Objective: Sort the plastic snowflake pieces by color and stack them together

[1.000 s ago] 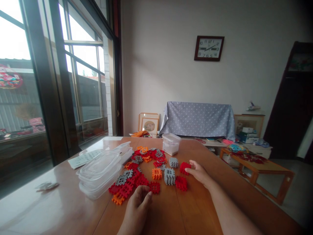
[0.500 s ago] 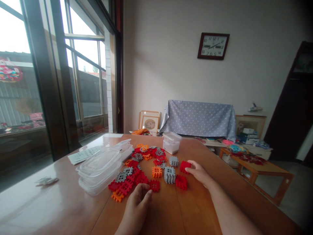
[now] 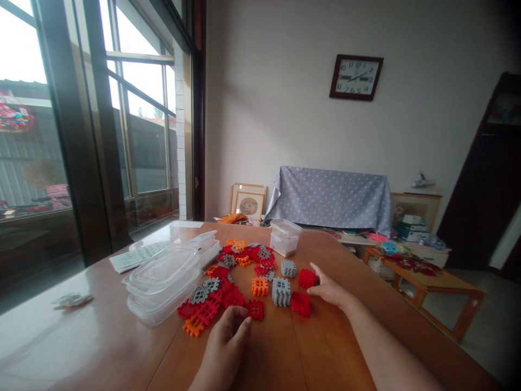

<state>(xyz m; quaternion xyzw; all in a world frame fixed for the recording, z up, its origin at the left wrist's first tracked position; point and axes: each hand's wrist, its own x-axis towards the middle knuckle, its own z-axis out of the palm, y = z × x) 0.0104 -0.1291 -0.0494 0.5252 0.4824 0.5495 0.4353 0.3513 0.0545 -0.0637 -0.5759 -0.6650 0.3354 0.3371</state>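
Note:
My right hand [image 3: 330, 289] is open beside a small red stack of interlocking plastic tiles [image 3: 306, 277], thumb and fingers spread around its right side. Low over the table, my left hand [image 3: 227, 341] is closed, its thumb against curled fingers; whatever they may hold is hidden. Just past those fingertips lies a red tile [image 3: 255, 309]. Between the hands stand a tall grey stack [image 3: 281, 292], an orange stack [image 3: 259, 286], a smaller grey stack [image 3: 288, 268] and another red stack [image 3: 300, 304].
A heap of loose red, grey and orange tiles [image 3: 207, 308] spreads across the table [image 3: 280, 353]. Clear plastic boxes [image 3: 165, 277] sit on the left by a printed sheet [image 3: 136, 257]. A lidded clear box [image 3: 285, 237] stands farther back. A crumpled wrapper [image 3: 73, 300] lies far left.
My right hand has loosened from the red stack, its thumb and fingers now farther apart. The stack stays in place. My left hand has hardly moved.

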